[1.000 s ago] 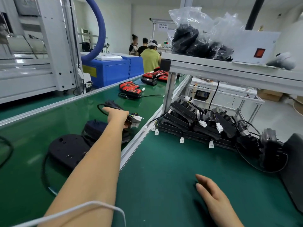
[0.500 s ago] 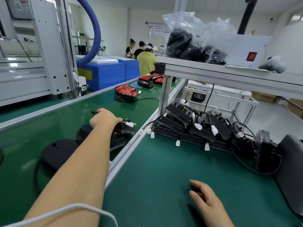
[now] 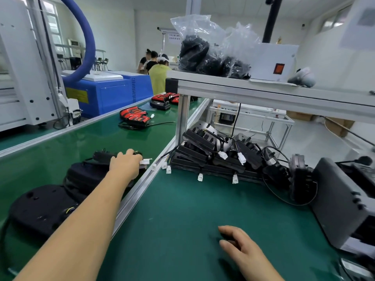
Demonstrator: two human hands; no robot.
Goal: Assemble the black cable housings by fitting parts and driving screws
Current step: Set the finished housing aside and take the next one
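The right hand (image 3: 241, 247) rests at the near edge of the green table (image 3: 182, 216), fingers loose and slightly bent, holding nothing. The mat just in front of it carries no housing, no screws and no driver that I can make out, so no fitting or screwdriving is under way at this moment.

To the left, past the metal rail (image 3: 138, 191) along the table's left edge, runs a green belt (image 3: 50, 147). Two finished-looking black covers lie on it near that rail, one close to the person (image 3: 40, 207) and the next (image 3: 85, 177) just beyond it.

The left hand (image 3: 126, 165) reaches across the rail to a third piece, the cable housing (image 3: 103, 156). It lies on the belt touching the far side of the second cover. The fingers curl down over the housing's right end and appear to grip it, and a white plug (image 3: 145, 161) sticks out past the fingertips. I cannot tell whether the housing is being set down or lifted.

Along the table's far edge sits a pile of black housings (image 3: 205, 159) with loose white plugs hanging. It is well apart from both hands, and I judge it to be work left to do. A dark box (image 3: 341, 203) stands at the right edge.

Above the pile, a shelf (image 3: 263, 92) holds bags of black parts (image 3: 207, 53). Farther along the belt lie red and black units (image 3: 134, 118).
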